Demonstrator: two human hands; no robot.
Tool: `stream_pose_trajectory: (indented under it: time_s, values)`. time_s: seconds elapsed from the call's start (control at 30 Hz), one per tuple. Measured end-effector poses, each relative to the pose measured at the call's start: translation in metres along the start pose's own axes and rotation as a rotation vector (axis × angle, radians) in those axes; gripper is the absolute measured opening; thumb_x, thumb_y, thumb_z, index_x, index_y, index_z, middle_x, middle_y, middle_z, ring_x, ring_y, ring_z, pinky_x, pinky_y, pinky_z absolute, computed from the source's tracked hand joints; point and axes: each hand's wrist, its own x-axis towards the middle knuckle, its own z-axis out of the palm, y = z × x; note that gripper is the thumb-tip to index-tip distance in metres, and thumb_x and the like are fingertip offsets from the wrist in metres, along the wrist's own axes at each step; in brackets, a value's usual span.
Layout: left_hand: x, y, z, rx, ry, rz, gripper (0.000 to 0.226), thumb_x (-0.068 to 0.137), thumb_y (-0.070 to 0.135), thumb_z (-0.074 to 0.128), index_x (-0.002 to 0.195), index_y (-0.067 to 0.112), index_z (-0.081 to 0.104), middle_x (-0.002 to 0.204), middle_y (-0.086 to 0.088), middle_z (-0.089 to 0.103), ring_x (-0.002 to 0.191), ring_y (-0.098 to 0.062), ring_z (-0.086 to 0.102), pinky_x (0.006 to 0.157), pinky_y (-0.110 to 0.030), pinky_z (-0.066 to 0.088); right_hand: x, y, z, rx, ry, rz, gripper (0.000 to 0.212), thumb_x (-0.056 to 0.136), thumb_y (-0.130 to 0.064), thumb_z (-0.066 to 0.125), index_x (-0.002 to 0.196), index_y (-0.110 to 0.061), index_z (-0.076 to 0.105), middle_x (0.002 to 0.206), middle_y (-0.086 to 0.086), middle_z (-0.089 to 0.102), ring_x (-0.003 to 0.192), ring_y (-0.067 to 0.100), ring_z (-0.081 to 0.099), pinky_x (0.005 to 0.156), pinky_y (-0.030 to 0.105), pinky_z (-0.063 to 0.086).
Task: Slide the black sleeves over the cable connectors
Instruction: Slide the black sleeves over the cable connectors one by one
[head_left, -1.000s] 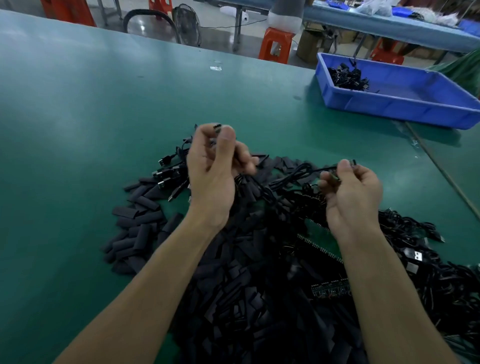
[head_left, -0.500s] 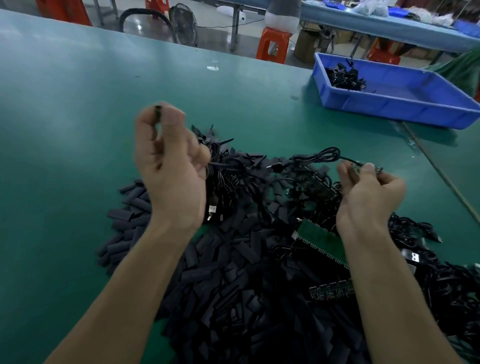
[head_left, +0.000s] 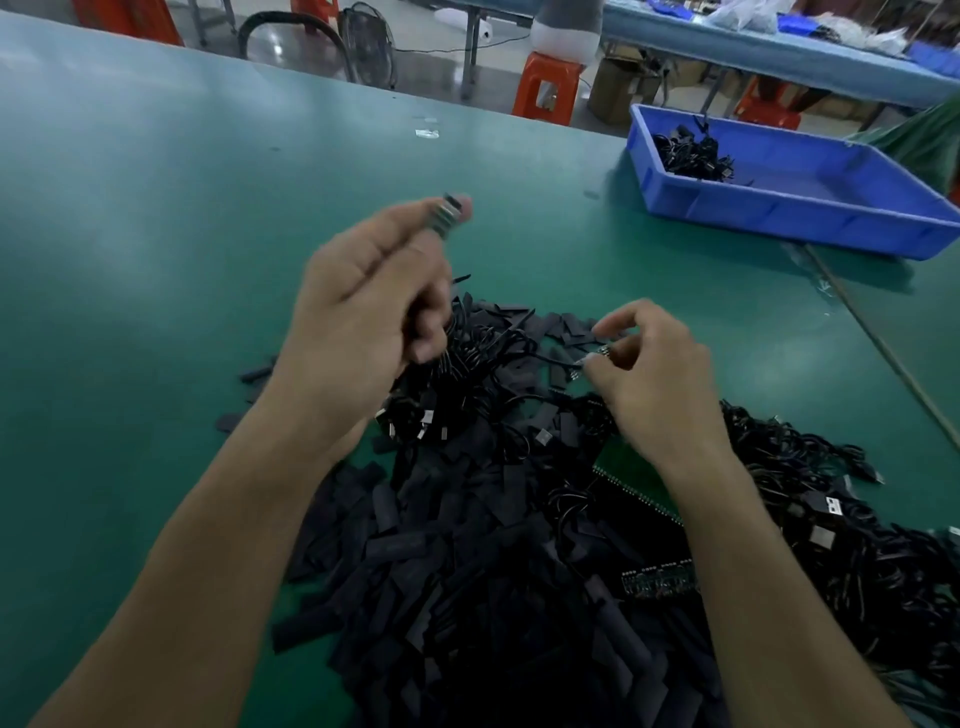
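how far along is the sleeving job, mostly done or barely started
Early, apparently. Done: possibly the small bundle in the blue bin. In hand: left hand pinches a blurred connector; right hand pinches a cable end. Left: big piles of loose sleeves and cables.

Smooth green tabletop (head_left: 156, 234), a soft sheen where the light hits it. The black sleeves (head_left: 467, 597) look matt, dull and rubbery, in a flat heap. The cables (head_left: 857, 561) show glossier black plastic jackets, with bright metal connector tips (head_left: 427, 417). The blue tray (head_left: 779, 213) is smooth moulded plastic, slightly shiny. Orange stool (head_left: 545, 85) beyond: glossy plastic.
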Motion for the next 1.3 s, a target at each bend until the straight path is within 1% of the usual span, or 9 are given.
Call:
stream_pose_trajectory:
  time_s: [0.1, 0.2, 0.4, 0.53, 0.67, 0.8, 1.0, 1.2, 1.3]
  values:
    - [0.0, -0.01, -0.006, 0.289, -0.101, -0.088, 0.015, 0.104, 0.012, 0.052, 0.109, 0.024, 0.058, 0.065, 0.003, 0.067, 0.048, -0.005, 0.053, 0.045, -0.015, 0.04, -0.01, -0.008, 0.008, -0.351, 0.127, -0.145, 0.029, 0.084, -0.008, 0.074, 0.109, -0.02, 0.067, 0.108, 0.001, 0.057, 0.103, 0.018, 0.054, 0.095, 0.033, 0.046]
    - [0.002, -0.023, -0.012, 0.443, -0.106, -0.14, 0.008, 0.103, 0.016, 0.056, 0.096, 0.021, 0.055, 0.067, 0.004, 0.071, 0.047, -0.004, 0.054, 0.044, -0.014, 0.041, -0.029, -0.025, 0.017, -0.278, 0.288, -0.336, 0.018, 0.085, -0.011, 0.075, 0.102, -0.016, 0.072, 0.099, -0.004, 0.049, 0.096, 0.014, 0.047, 0.086, 0.032, 0.046]
    - [0.002, -0.046, -0.02, 0.667, -0.158, -0.204, 0.02, 0.102, 0.026, 0.057, 0.086, 0.038, 0.062, 0.074, 0.01, 0.071, 0.054, -0.002, 0.058, 0.048, -0.014, 0.043, -0.038, -0.028, 0.021, -0.388, -0.348, -0.163, 0.018, 0.089, -0.042, 0.071, 0.105, -0.034, 0.07, 0.102, -0.009, 0.068, 0.09, 0.018, 0.065, 0.077, 0.038, 0.056]
    - [0.003, -0.055, -0.022, 0.721, -0.124, -0.211, 0.022, 0.102, 0.026, 0.056, 0.086, 0.04, 0.062, 0.07, 0.013, 0.068, 0.053, -0.001, 0.056, 0.048, -0.016, 0.043, -0.038, -0.024, 0.027, -0.473, -0.628, -0.16, 0.036, 0.081, -0.044, 0.08, 0.113, -0.033, 0.068, 0.088, -0.017, 0.055, 0.085, 0.011, 0.056, 0.073, 0.029, 0.046]
    - [0.003, -0.06, -0.021, 0.837, -0.158, -0.214, 0.019, 0.106, 0.027, 0.048, 0.11, 0.032, 0.065, 0.058, 0.014, 0.061, 0.045, 0.003, 0.052, 0.043, -0.01, 0.035, -0.04, -0.017, 0.034, -0.458, -0.67, -0.175, 0.032, 0.081, -0.044, 0.08, 0.108, -0.03, 0.07, 0.088, -0.014, 0.052, 0.088, 0.013, 0.055, 0.074, 0.03, 0.042]
    - [0.007, -0.063, -0.021, 0.75, -0.235, -0.378, 0.041, 0.107, 0.017, 0.037, 0.147, 0.02, 0.046, 0.038, 0.011, 0.041, 0.034, -0.005, 0.036, 0.037, -0.016, 0.03, -0.044, -0.012, 0.034, -0.442, -0.669, -0.195, 0.027, 0.082, -0.042, 0.079, 0.104, -0.03, 0.07, 0.097, -0.012, 0.044, 0.101, 0.016, 0.052, 0.078, 0.03, 0.042]
    - [0.003, -0.053, -0.016, 0.659, -0.264, -0.323, 0.049, 0.106, 0.008, 0.043, 0.153, 0.017, 0.038, 0.078, 0.005, 0.068, 0.061, -0.003, 0.062, 0.058, -0.016, 0.049, -0.048, -0.011, 0.041, -0.495, -0.671, -0.197, 0.048, 0.086, -0.04, 0.075, 0.128, -0.026, 0.057, 0.114, -0.002, 0.046, 0.112, 0.025, 0.051, 0.088, 0.038, 0.047]
    - [0.001, -0.053, -0.014, 0.606, -0.219, -0.315, 0.009, 0.105, 0.013, 0.049, 0.106, 0.022, 0.049, 0.085, 0.011, 0.076, 0.07, -0.011, 0.071, 0.059, -0.02, 0.051, -0.044, -0.01, 0.038, -0.302, -0.64, -0.212, 0.018, 0.085, -0.034, 0.078, 0.099, -0.033, 0.067, 0.098, -0.014, 0.043, 0.094, 0.014, 0.053, 0.083, 0.038, 0.051]
    - [0.001, -0.054, -0.013, 0.63, -0.178, -0.301, 0.012, 0.103, 0.014, 0.054, 0.097, 0.024, 0.053, 0.083, 0.012, 0.076, 0.067, -0.009, 0.071, 0.057, -0.019, 0.051, -0.038, -0.009, 0.032, -0.081, -0.547, -0.205, 0.015, 0.086, -0.034, 0.076, 0.083, -0.032, 0.061, 0.088, -0.012, 0.055, 0.078, 0.003, 0.055, 0.069, 0.018, 0.048]
